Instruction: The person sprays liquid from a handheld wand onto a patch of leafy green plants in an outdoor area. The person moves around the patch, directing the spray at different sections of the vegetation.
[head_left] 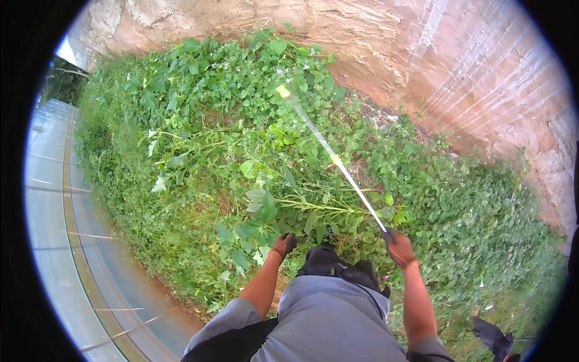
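My right hand point(400, 249) is closed around the dark grip of a long, slim hand tool point(359, 190). Its pale straight shaft reaches up and left over the weeds, with a yellow band partway along and a yellow far end blurred by motion. What kind of tool it is, I cannot tell. Low on the left, my left hand point(283, 245) hangs beside leafy weeds point(253, 226) with its fingers curled. Something dark covers its fingers, and whether it holds anything is unclear. Under the tool, long-stemmed plants point(321, 206) lie flat across the growth.
A rough earthen bank point(371, 50) with pale streaks rises ahead and to the right. Along the left runs a structure of translucent sheeting point(49, 181), with bare soil point(176, 303) at its foot. Dense creepers point(475, 217) cover the right side. A dark object point(491, 335) lies low right.
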A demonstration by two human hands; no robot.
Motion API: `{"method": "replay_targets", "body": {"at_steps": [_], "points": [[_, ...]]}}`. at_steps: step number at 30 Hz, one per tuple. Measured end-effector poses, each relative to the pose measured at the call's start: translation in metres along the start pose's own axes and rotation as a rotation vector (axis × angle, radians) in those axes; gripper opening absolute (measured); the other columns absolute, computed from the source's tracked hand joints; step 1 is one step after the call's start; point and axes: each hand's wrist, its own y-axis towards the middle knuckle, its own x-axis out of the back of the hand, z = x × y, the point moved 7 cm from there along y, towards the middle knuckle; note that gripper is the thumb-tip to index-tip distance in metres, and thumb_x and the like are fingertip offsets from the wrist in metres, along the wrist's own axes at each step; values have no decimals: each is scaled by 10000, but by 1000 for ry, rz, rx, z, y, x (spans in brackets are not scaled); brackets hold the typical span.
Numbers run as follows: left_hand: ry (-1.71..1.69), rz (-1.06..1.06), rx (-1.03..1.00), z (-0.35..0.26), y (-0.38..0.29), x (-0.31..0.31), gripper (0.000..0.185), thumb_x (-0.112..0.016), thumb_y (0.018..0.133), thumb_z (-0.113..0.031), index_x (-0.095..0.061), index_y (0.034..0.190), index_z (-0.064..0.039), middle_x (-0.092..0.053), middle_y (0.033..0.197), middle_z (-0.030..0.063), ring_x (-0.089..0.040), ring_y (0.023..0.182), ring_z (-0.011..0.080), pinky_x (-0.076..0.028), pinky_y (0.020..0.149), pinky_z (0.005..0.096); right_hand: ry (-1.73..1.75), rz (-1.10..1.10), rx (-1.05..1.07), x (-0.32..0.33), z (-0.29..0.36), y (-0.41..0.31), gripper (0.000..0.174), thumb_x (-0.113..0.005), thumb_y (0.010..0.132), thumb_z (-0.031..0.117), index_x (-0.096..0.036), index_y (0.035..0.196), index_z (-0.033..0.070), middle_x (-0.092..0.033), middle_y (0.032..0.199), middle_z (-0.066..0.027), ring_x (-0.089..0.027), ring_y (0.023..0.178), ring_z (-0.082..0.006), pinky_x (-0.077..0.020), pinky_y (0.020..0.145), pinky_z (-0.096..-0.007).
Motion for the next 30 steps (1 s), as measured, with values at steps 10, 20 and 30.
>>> {"method": "replay_targets", "body": {"at_steps": [10,20,30], "points": [[-23,-23,-41,12,-73,-82,449,-622,978,-362,-567,1263,-19,-691,1049,77,-668,871,175,-526,699,295,134,-120,49,-11,-46,75,328,-473,973,274,-603,1166,43,-648,976,-305,-609,940,-505,-485,809,-564],[71,-64,-43,101,-138,-70,498,-644,962,-377,-548,1314,-37,-698,1054,83,-678,857,170,-515,664,291,333,-149,-121,-24,-159,5,328,-521,948,262,-639,1207,98,-666,1034,-266,-628,972,-469,-505,846,-521],[233,45,-62,119,-123,-113,469,-619,956,-401,-575,1223,-17,-687,1064,152,-671,908,239,-538,766,357,159,-213,-568,-61,-303,-371,282,-610,918,300,-690,1090,91,-684,888,-247,-656,868,-454,-519,742,-512]]}}
